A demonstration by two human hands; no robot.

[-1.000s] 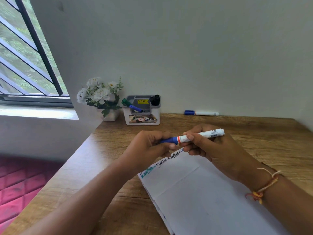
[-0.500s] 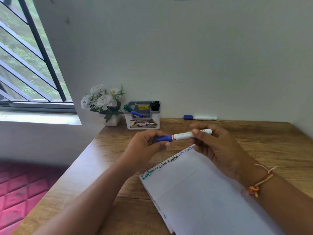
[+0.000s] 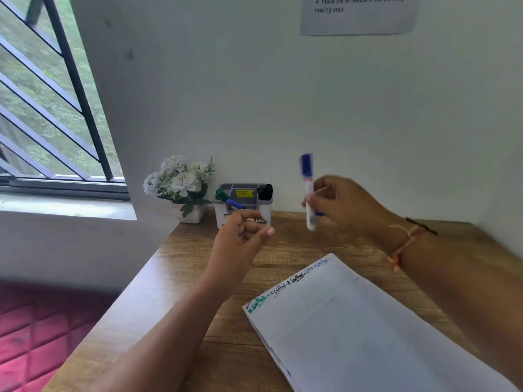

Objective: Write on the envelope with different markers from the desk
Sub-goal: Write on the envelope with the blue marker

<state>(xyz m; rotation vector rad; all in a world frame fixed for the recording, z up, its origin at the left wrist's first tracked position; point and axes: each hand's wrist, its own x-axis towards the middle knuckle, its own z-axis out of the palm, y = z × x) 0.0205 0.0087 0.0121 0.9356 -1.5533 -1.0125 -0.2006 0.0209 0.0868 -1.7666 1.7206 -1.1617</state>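
Observation:
A white envelope (image 3: pixel 353 329) lies on the wooden desk (image 3: pixel 186 267), with green, black and blue writing along its far edge. My right hand (image 3: pixel 348 207) is raised above the desk and grips a white marker with a blue cap (image 3: pixel 308 188), held nearly upright with the cap on top; it is motion-blurred. My left hand (image 3: pixel 240 239) hovers in front of the holder, fingers loosely curled, holding nothing. A white marker holder (image 3: pixel 264 213) at the wall carries green, blue and black markers.
A small white pot of artificial white flowers (image 3: pixel 181 182) stands left of the holder. The desk's left edge drops to a red mat (image 3: pixel 36 329). A barred window (image 3: pixel 48 108) is at left. A printed sheet (image 3: pixel 359 12) hangs on the wall.
My left hand has let go of the marker's blue cap end. My right hand lifted the marker and turned it from lying flat to nearly upright. The view tilted up.

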